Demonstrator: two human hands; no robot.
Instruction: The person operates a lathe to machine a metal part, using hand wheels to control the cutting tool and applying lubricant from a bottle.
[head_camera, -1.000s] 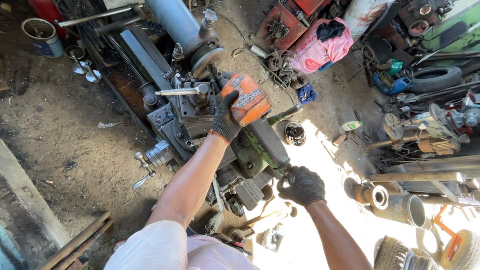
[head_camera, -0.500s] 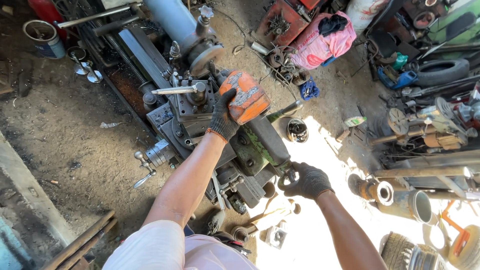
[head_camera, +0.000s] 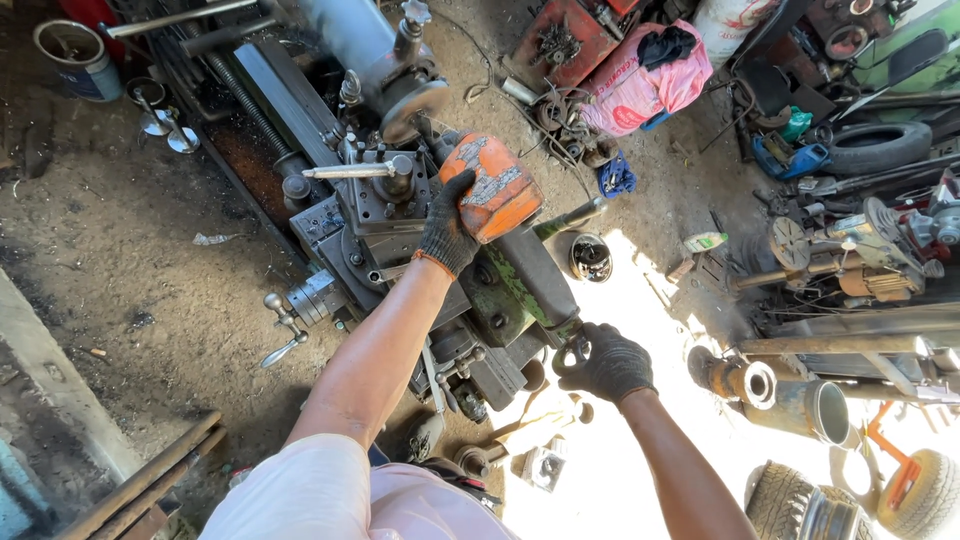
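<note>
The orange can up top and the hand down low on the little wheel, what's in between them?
In the head view, the green lathe body lies between the orange can, gripped by the left hand, and the right hand on its small handwheel.

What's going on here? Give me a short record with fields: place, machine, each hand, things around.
Place: cluttered workshop with a dirt floor
Machine: old metal lathe, seen from above
Left hand: dark glove, gripping an orange can over the lathe
Right hand: dark glove, on a small handwheel at the lathe's side
Around: pink sack, tyre, metal pipes, bucket
</note>
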